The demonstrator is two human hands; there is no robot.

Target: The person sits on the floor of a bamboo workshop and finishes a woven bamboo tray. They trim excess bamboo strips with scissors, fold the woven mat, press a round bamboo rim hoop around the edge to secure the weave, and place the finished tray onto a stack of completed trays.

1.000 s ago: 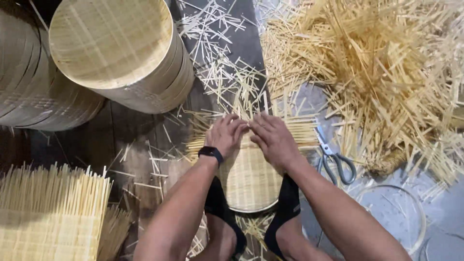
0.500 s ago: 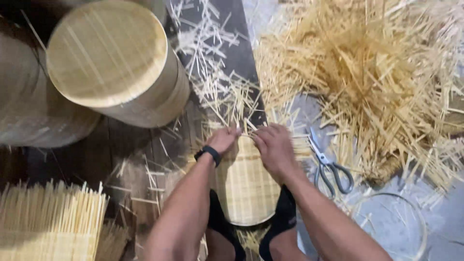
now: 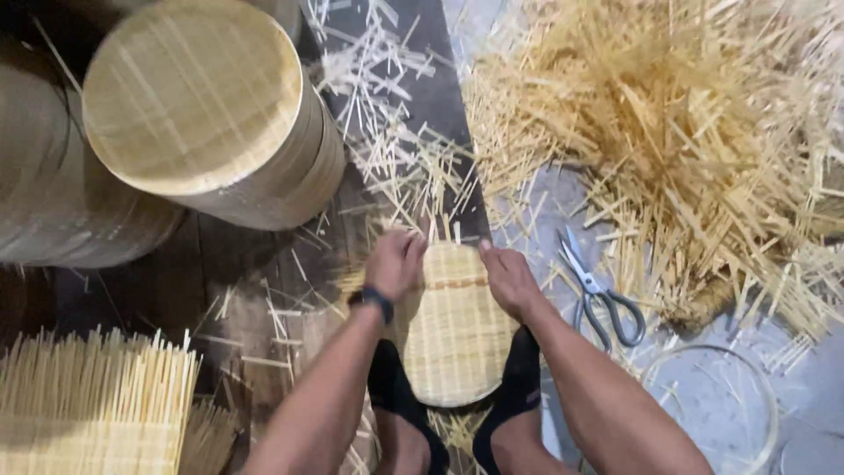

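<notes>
Pressing down on a round woven bamboo mat (image 3: 453, 330), the person works with both bare hands at its far edge; the mat lies flat on the floor between the two feet in black socks (image 3: 400, 405), which pin its near sides. The left hand (image 3: 396, 262) sits on the upper left rim of the mat, fingers curled together over the edge, and a black wristband (image 3: 371, 300) is on that wrist; whether the fingers pinch a strip under them cannot be told. The right hand (image 3: 508, 280) lies on the upper right rim, fingers close together and laid flat, with the fingertips pointing to the far edge; it grips nothing that can be seen. The two hands are apart, with the middle of the mat bare between them.

Just to the right of the right hand, scissors (image 3: 602, 299) with dark handles lie on the grey floor; behind them spreads a big loose heap of bamboo strips (image 3: 686, 132). At upper left stands a stack of finished round trays (image 3: 211, 114); at lower left is a bundle of upright bamboo sticks (image 3: 97, 396). A thin bamboo hoop (image 3: 765, 396) lies at lower right.
</notes>
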